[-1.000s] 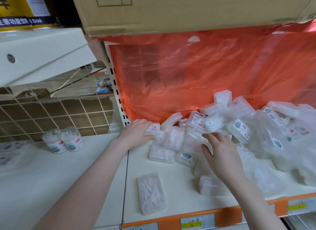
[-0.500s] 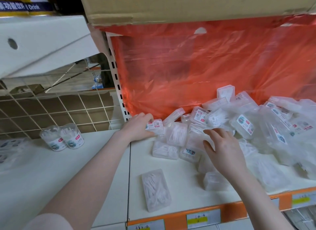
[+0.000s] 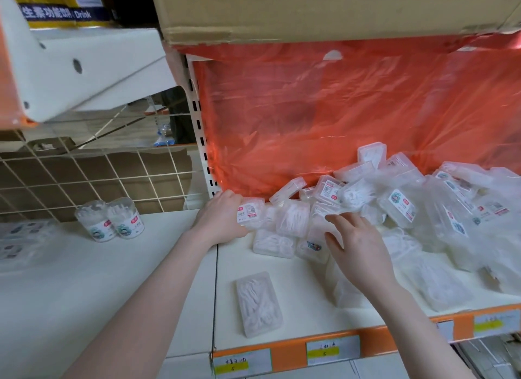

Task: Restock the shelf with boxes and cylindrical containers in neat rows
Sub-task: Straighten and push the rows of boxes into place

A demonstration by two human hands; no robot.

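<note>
**Left hand on the corner box, pile lies to the right**

Head view: the left hand [image 3: 220, 218] grips a clear plastic labelled box [image 3: 250, 212] at the back-left corner of the white shelf [image 3: 296, 280], against the translucent orange plastic sheet [image 3: 338, 110]. Box's long axis runs roughly left-right, along the back. The right hand [image 3: 358, 243] has its fingers spread flat, pressing on the loose heap of clear plastic boxes [image 3: 408, 209], gripping nothing. Heap sits right of both hands, so the right hand is nearer. A lone flat clear box [image 3: 258, 304] lies near the front edge, long axis front-to-back. Two clear cylindrical containers [image 3: 110, 220] stand upright, well apart to the left.
</note>
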